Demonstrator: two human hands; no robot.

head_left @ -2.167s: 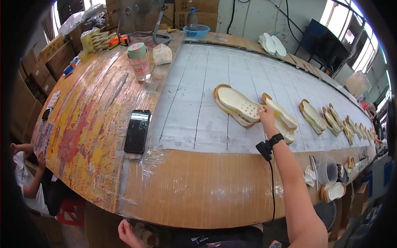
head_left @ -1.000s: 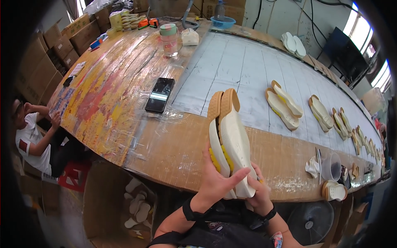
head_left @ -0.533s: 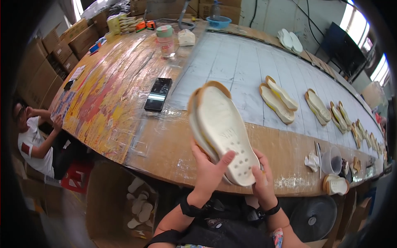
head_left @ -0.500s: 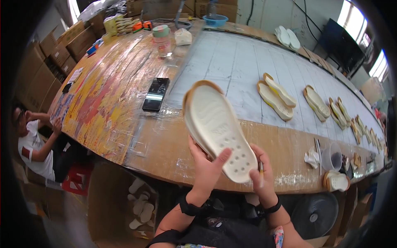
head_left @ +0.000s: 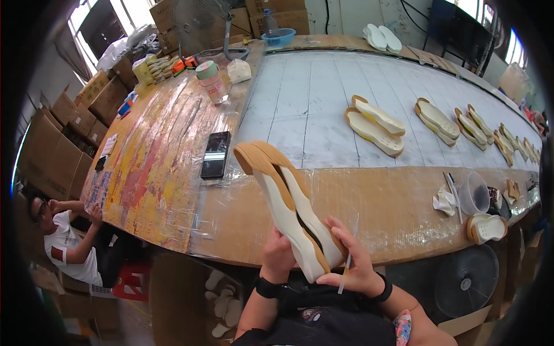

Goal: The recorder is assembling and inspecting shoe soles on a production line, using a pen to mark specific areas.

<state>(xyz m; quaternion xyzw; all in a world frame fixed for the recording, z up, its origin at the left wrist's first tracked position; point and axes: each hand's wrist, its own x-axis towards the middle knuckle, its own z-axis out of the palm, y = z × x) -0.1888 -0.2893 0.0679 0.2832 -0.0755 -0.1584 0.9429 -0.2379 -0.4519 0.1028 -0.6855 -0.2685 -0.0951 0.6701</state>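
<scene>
The left hand (head_left: 280,252) and right hand (head_left: 363,266) grip a tilted pair of cream-and-tan shoe soles (head_left: 291,214) at lower centre, before the table (head_left: 231,222); the right also holds a slim stick (head_left: 348,262).

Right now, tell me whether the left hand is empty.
No, the left hand grips a pair of shoe soles, with the right hand at their lower end.

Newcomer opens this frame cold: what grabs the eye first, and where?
The pair of cream-and-tan shoe soles at front centre, held up between the left hand and right hand. Next, the row of similar soles on the white sheet, trailing off rightward. Then the red-and-yellow streaked tabletop at left.
</scene>
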